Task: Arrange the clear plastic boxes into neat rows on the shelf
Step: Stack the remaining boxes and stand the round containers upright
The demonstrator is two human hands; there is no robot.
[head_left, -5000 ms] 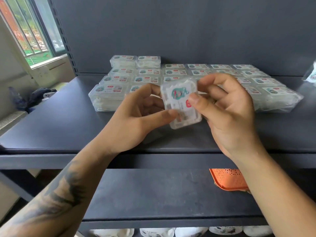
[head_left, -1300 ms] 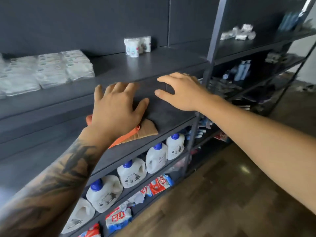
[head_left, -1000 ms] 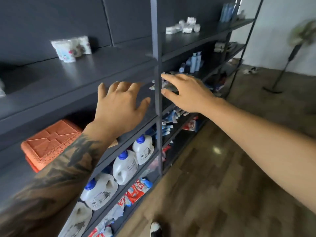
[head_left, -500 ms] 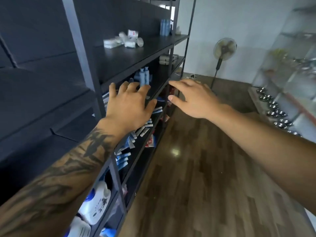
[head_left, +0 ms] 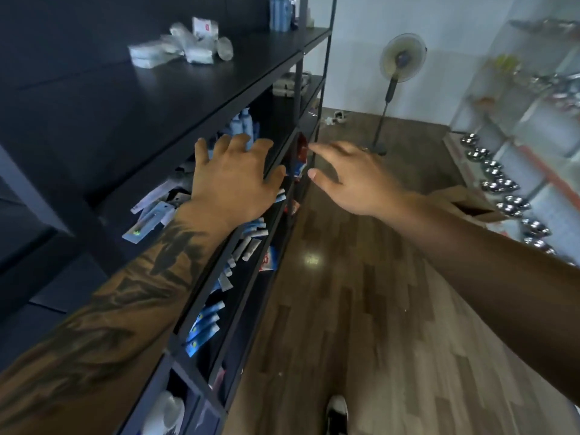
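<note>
both my hands are empty, fingers spread: left hand over the shelf edge, right hand above the floor. a loose pile of clear plastic boxes sits further along the shelf. i seem between steps; next i should reach them and line them up.

Both hands out front, empty, fingers spread: left hand over dark shelf edge, right hand above wood floor, clear packs on top.

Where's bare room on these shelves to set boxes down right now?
The upper shelf has a wide bare stretch in front of the loose pile of clear packets, out to its front edge. The shelf below is crowded: blue bottles and scattered packets behind the empty left hand.
</note>
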